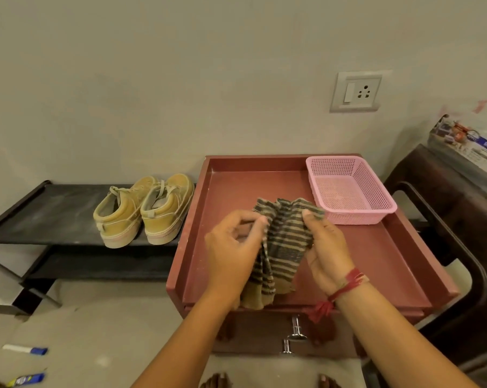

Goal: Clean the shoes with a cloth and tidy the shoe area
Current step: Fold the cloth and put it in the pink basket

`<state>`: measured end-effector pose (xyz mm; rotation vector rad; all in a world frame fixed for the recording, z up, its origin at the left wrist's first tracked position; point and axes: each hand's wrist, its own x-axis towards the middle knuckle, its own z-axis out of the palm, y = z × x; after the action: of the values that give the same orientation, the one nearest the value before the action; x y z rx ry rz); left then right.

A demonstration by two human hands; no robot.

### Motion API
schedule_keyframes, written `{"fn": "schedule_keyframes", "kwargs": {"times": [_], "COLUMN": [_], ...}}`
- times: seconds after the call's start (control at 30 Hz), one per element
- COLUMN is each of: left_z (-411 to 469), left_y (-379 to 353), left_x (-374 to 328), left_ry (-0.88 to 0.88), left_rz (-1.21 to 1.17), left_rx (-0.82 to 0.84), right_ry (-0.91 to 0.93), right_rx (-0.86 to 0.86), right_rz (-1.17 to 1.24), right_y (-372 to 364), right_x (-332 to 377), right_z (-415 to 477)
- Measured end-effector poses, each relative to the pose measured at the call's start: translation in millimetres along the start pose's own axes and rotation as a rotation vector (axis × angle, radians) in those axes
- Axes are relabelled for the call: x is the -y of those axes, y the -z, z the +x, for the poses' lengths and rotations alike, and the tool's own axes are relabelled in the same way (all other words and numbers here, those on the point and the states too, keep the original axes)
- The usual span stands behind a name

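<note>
Striped brown-and-grey cloth [281, 242] hung bunched between both hands above the red cabinet top [376, 247]. Left hand [232, 253] pinched its left edge with curled fingers; right hand [325, 247], red thread at the wrist, gripped the right edge with thumb on top. Two tan shoes [144, 210] stood side by side, touching, on the black rack [55, 211] just left of the cabinet. One pink basket [348, 189] sat in the top's far right corner

Two shoes [118, 217], one striped cloth [287, 239], one pink basket [357, 217], two drawer knobs [297, 329].
</note>
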<state>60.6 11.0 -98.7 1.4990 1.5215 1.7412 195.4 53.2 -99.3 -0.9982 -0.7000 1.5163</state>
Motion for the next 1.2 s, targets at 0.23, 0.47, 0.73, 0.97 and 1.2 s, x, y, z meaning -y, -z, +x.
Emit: {"fn": "schedule_keyframes", "kwargs": {"times": [0.23, 0.47, 0.73, 0.97, 1.2], "left_z": [8, -7, 2, 12, 16], "left_y": [3, -10, -2, 0, 2], "left_x": [-10, -23, 7, 18, 15], "left_ry": [0.010, -0.024, -0.194, 0.411, 0.410], "left_rz": [-0.175, -0.152, 0.234, -0.107, -0.294], "left_rx": [-0.132, 0.136, 0.289, 0.260, 0.358], "right_ry": [0.551, 0.177, 0.063, -0.006, -0.012], "right_rx": [0.110, 0.191, 0.220, 0.412, 0.214], "right_rz": [-0.517, -0.166, -0.253, -0.178, -0.187], "right_y": [-1, -10, 5, 7, 16], "right_x": [7, 8, 15, 21, 19], "right_z": [-4, -18, -15, -12, -1]}}
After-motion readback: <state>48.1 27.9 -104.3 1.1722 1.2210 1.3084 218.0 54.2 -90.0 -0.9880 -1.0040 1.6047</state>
